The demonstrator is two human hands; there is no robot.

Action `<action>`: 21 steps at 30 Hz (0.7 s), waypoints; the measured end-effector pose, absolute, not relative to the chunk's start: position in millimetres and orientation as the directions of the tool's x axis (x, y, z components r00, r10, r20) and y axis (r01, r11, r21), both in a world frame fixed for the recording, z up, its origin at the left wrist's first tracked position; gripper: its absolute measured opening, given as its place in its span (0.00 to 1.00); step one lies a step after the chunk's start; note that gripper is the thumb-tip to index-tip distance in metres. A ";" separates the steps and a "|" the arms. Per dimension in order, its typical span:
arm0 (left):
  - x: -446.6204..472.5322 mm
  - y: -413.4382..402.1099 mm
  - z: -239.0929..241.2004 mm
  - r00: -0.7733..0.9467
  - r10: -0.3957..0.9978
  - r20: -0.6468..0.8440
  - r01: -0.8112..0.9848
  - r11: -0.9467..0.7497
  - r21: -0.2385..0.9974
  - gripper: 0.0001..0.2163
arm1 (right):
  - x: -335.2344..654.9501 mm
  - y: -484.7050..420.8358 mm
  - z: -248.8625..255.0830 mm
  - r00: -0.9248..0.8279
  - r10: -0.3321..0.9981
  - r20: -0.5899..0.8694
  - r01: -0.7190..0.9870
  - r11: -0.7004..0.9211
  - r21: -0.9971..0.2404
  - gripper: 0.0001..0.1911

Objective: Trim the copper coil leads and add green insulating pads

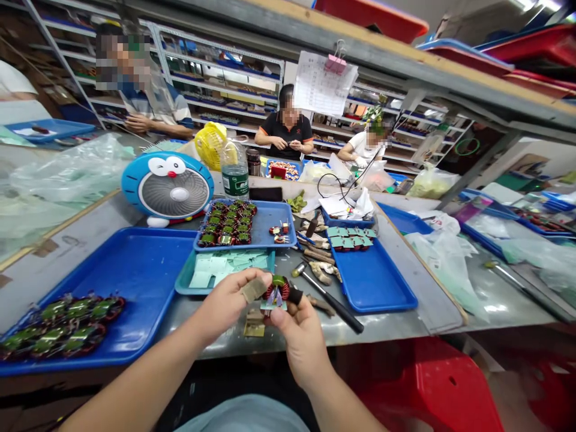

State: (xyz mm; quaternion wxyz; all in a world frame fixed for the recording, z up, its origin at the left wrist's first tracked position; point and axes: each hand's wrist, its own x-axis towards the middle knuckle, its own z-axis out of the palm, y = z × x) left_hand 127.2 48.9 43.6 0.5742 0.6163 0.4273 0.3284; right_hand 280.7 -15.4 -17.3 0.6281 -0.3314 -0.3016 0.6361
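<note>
Near the surface's [382,318] front edge, a wire-wound toroid coil [278,290] is held above it. Left hand [227,303]: fingers closed on a tan strip [254,290] beside the coil. Right hand [302,342]: fingers gripping the coil from below. Tan pieces [254,327] lie beneath the hands. Right of them, a hammer [328,298]. Left, a blue tray [148,270] of coils. Beyond, a teal tray [180,282] of green paper squares.
</note>
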 end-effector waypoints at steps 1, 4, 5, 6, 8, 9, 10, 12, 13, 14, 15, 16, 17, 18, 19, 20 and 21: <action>127.8 49.0 43.5 0.425 0.901 -0.094 0.140 0.037 0.989 0.21 | 280.0 -16.3 -17.8 0.007 0.999 -0.045 -0.601 -0.032 -0.799 0.28; 131.3 49.2 42.1 0.437 0.892 -0.113 0.115 0.070 0.991 0.21 | 277.6 -18.5 -18.9 0.007 0.999 -0.050 -0.596 -0.036 -0.802 0.29; 132.4 49.2 41.6 0.438 0.892 -0.114 0.108 0.073 0.991 0.21 | 277.1 -19.1 -19.1 0.005 0.999 -0.049 -0.590 -0.037 -0.807 0.29; 133.2 49.0 41.1 0.439 0.891 -0.111 0.104 0.073 0.992 0.21 | 276.9 -19.6 -19.1 0.001 0.999 -0.047 -0.584 -0.038 -0.811 0.29; 133.4 48.3 40.7 0.436 0.894 -0.099 0.104 0.059 0.993 0.21 | 276.9 -20.5 -18.1 -0.003 0.999 -0.044 -0.574 -0.038 -0.818 0.28; 132.6 47.7 40.7 0.432 0.897 -0.090 0.109 0.047 0.993 0.21 | 277.3 -20.8 -17.1 0.002 0.999 -0.043 -0.572 -0.035 -0.819 0.28; 131.4 47.0 40.8 0.428 0.900 -0.080 0.116 0.033 0.993 0.21 | 278.0 -21.1 -15.8 0.009 0.999 -0.042 -0.574 -0.029 -0.818 0.28; 127.8 45.5 41.4 0.425 0.903 -0.058 0.129 0.003 0.992 0.20 | 280.3 -21.5 -12.5 0.039 0.999 -0.035 -0.564 -0.006 -0.826 0.28; 125.9 45.1 41.8 0.428 0.902 -0.051 0.135 -0.008 0.991 0.19 | 281.9 -21.5 -10.7 0.059 0.998 -0.031 -0.544 0.006 -0.839 0.28; 124.3 45.1 42.0 0.433 0.900 -0.047 0.141 -0.016 0.990 0.19 | 283.7 -21.3 -9.0 0.075 0.997 -0.028 -0.519 0.015 -0.854 0.28; 123.0 45.6 42.2 0.439 0.897 -0.048 0.149 -0.020 0.989 0.20 | 285.5 -20.9 -7.6 0.085 0.996 -0.028 -0.500 0.018 -0.866 0.29; 122.1 46.7 42.3 0.442 0.895 -0.050 0.159 -0.023 0.987 0.21 | 287.0 -20.3 -6.5 0.086 0.996 -0.032 -0.489 0.015 -0.872 0.29; 121.5 48.3 42.4 0.442 0.896 -0.052 0.171 -0.027 0.985 0.21 | 288.3 -19.4 -5.8 0.081 0.996 -0.036 -0.491 0.008 -0.871 0.28; 120.8 50.3 42.5 0.436 0.898 -0.051 0.183 -0.033 0.983 0.21 | 289.2 -18.3 -5.6 0.071 0.997 -0.041 -0.506 0.001 -0.862 0.28; 119.8 52.5 42.6 0.428 0.903 -0.047 0.191 -0.040 0.981 0.21 | 289.7 -17.2 -5.8 0.064 0.997 -0.044 -0.526 -0.004 -0.850 0.27; 118.3 54.5 42.9 0.422 0.906 -0.042 0.195 -0.046 0.980 0.21 | 289.9 -16.2 -6.6 0.063 0.997 -0.047 -0.544 -0.005 -0.839 0.27; 116.0 56.2 43.2 0.421 0.906 -0.038 0.189 -0.046 0.981 0.21 | 289.9 -15.4 -7.7 0.069 0.996 -0.052 -0.558 -0.004 -0.830 0.27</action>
